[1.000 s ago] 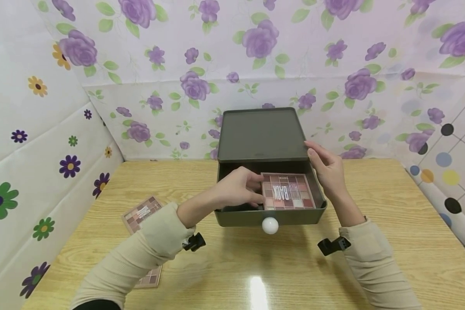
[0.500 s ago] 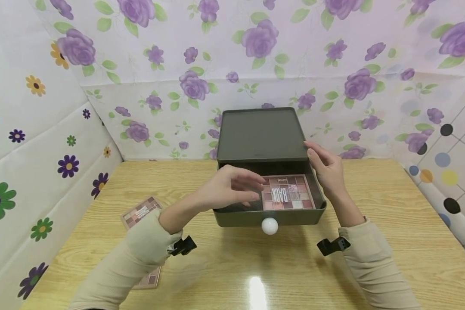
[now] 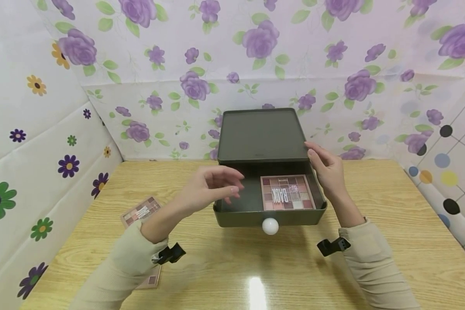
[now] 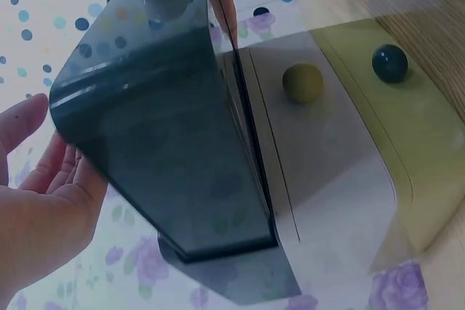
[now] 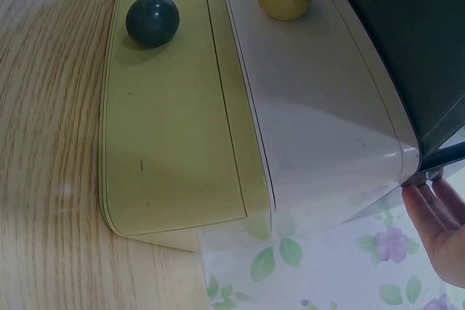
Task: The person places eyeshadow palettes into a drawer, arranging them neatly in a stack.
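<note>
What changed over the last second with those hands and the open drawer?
The left hand drew its fingers off the palette and moved left, to the left edge of the drawer. The palette stayed in the drawer, which stayed open; the right hand stayed at the right side of the cabinet.

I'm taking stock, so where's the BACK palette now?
In the head view, the BACK palette lies in the right side of the drawer, behind the white knob.

White glare marks the table (image 3: 294, 271); the wrist views look dimmer.
</note>
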`<state>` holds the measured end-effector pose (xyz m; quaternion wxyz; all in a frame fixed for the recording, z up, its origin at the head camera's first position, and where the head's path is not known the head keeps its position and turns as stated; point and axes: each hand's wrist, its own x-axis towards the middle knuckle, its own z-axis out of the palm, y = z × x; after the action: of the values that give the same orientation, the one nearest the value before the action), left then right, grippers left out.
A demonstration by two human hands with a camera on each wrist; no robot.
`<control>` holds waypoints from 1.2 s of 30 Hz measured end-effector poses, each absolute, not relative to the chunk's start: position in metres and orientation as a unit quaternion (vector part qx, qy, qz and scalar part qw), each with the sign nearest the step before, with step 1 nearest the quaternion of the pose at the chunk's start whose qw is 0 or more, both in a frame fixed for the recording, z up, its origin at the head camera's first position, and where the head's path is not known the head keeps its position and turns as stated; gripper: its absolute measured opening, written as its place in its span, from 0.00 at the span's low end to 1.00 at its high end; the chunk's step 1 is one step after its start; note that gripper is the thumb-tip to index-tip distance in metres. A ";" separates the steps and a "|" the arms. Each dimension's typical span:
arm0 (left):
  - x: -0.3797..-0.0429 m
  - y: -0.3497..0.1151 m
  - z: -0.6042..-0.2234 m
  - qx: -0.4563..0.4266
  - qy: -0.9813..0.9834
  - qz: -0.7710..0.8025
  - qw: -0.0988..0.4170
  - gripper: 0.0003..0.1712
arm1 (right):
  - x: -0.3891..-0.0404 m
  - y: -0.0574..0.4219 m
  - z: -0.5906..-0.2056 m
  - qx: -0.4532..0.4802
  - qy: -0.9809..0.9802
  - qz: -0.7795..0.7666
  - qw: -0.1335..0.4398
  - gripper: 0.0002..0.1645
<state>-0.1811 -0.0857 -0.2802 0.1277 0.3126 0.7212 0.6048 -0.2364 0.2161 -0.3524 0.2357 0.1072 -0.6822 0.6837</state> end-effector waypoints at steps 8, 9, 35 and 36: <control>-0.178 -0.108 -0.284 0.299 0.715 0.623 0.105 0.13 | -0.236 0.216 -0.352 0.114 -0.680 0.685 0.236 0.14; -0.178 -0.110 -0.285 0.300 0.712 0.626 0.103 0.13 | -0.236 0.217 -0.352 0.114 -0.679 0.686 0.235 0.14; -0.203 -0.163 -0.327 0.222 0.774 0.592 0.043 0.26 | -0.236 0.217 -0.353 0.105 -0.687 0.681 0.232 0.16; -0.205 -0.165 -0.329 0.217 0.780 0.586 0.037 0.26 | -0.236 0.217 -0.353 0.105 -0.687 0.680 0.232 0.16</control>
<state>-0.2047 -0.1649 -0.3287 0.0369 0.2167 0.7798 0.5862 -0.2359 0.2168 -0.3527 0.2320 0.1050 -0.6871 0.6805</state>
